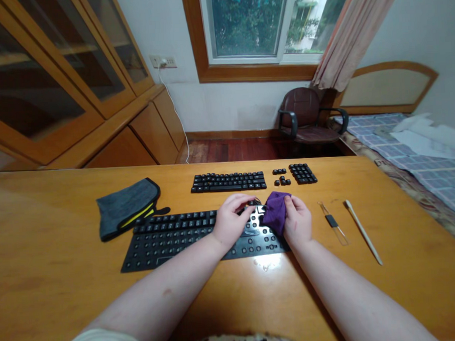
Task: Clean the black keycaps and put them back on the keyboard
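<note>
A black keyboard [185, 238] lies in front of me, its upper row still bearing keycaps and its lower rows bare down to the switches. My right hand [298, 220] is closed around a purple cloth [276, 212], which hangs over the keyboard's right end. My left hand [235, 218] reaches over the keyboard's upper right part, thumb and fingers curved with a gap between them. Its fingertips are close to the keys by the cloth; I see nothing held in them. My forearms and hands cover part of the board.
Loose keycaps [228, 182] stand in rows behind the keyboard, with smaller groups [303, 173] to their right. A grey cloth [127, 205] with yellow lining lies at left. A wire keycap puller [332, 221] and a thin pale brush [363, 232] lie at right.
</note>
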Demonstrator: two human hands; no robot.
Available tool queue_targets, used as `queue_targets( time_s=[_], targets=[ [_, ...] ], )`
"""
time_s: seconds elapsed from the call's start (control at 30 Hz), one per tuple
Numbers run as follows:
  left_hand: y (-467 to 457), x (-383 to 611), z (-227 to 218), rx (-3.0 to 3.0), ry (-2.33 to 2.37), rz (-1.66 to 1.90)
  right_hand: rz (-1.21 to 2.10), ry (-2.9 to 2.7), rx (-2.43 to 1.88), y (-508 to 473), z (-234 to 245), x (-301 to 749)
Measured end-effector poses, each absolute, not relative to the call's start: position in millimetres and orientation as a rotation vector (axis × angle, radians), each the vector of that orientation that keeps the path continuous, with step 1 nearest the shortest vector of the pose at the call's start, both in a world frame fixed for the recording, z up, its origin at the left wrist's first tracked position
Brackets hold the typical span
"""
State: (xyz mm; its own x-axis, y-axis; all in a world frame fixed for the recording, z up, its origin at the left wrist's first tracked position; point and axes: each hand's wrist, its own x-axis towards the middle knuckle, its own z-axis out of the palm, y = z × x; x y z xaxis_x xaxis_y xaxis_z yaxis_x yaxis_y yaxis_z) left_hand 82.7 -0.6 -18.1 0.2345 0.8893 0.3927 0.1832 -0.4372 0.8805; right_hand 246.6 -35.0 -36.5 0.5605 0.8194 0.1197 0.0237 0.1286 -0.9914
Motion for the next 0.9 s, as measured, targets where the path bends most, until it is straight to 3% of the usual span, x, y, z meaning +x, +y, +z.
queue_targets(
  time_s=[0.43,0.57,0.73,0.9],
  targets=[
    [-0.3,88.8,-18.4,1.363,0.811,1.117,0.684,-0.807,-1.332,-34.4,-38.6,247.7],
    [3.2,82.4,-9.3,1.631,0.963,1.115,0.677,-0.8,-1.333,-34.5,-36.9,247.5],
    [10.5,71.2,9.2,2.172,1.054,0.787,0.675,-0.813,-1.329,-33.9,-34.7,247.2],
    [16.0,71.4,-1.2,2.492,1.002,0.604,0.681,-0.815,-1.327,-33.5,-35.3,246.7]
  ],
)
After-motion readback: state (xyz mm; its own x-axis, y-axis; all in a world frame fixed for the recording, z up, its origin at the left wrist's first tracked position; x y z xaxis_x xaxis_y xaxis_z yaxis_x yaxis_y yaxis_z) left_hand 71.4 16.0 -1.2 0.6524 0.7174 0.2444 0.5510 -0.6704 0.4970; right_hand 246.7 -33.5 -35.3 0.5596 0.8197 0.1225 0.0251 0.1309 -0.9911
